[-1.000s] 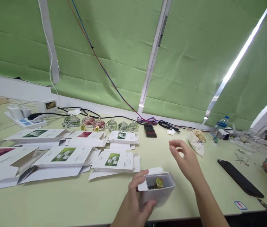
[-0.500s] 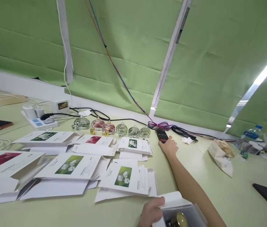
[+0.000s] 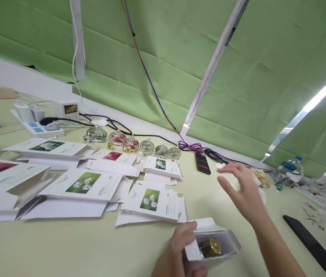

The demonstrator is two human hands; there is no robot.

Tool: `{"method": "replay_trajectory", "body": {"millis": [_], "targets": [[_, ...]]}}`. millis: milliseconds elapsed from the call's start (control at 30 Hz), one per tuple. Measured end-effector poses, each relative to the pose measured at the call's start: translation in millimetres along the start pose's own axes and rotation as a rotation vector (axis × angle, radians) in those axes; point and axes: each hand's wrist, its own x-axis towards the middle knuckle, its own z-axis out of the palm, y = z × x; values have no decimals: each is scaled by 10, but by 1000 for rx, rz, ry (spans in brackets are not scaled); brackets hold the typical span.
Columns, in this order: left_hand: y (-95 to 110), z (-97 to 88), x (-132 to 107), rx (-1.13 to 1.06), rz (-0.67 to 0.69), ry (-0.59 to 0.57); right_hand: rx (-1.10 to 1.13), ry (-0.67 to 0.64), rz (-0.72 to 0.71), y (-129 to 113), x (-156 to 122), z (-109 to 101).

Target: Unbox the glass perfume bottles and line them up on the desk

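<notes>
Bottles (image 3: 131, 144): row at far tabletop (image 3: 93, 246), touching cables; a snag could likely topple them.
Left hand (image 3: 177, 254): grips box (image 3: 223, 240) near the front edge.
Box: flaps open, capped bottle (image 3: 210, 247) inside; tilting may spill it.
Right hand (image 3: 245, 192): spread wide, empty, hovering.

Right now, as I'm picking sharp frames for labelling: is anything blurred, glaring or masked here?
Head view: the right hand is smeared by motion; the left hand and its white box are sharp; daylight blows out the gap between blinds; a pixelated patch covers part of the black device.
</notes>
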Motion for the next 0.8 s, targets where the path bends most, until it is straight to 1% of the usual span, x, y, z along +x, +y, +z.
{"method": "replay_trajectory", "body": {"millis": [33, 67, 100, 133, 167, 200, 267, 367, 400, 467, 567, 633, 700, 733, 800], "targets": [[-3, -4, -4, 22, 6, -16, -81, 69, -93, -173, -137, -187], [-6, -9, -8, 47, 25, -31, -144, 89, -185, -335, -276, -330], [-10, -15, -10, 75, 48, -47, -187, 37, -269, -476, -407, -424], [-11, -24, -11, 104, 70, -64, -224, -37, -332, -592, -523, -473], [-9, -33, -10, 133, 84, -79, -267, -111, -333, -681, -614, -485], [-4, -43, -7, 157, 84, -93, -306, -173, -297, -744, -674, -472], [16, -62, -3, 192, 59, -108, -353, -323, -153, -811, -693, -426], [40, -78, -8, 202, 60, -145, -331, -624, 53, -847, -539, -423], [39, -78, -15, 202, 71, -156, -318, -700, 90, -860, -477, -440], [22, -72, -32, 204, 97, -160, -307, -779, 134, -901, -387, -463], [-8, -57, -55, 213, 131, -152, -334, -817, 165, -971, -373, -406], [-7, -54, -60, 229, 132, -152, -365, -800, 162, -990, -411, -327], [13, -59, -52, 256, 113, -135, -392, -742, 140, -974, -438, -287], [24, -63, -45, 269, 109, -124, -397, -707, 141, -955, -437, -300], [43, -69, -28, 292, 121, -119, -395, -604, 181, -908, -400, -405]]}}
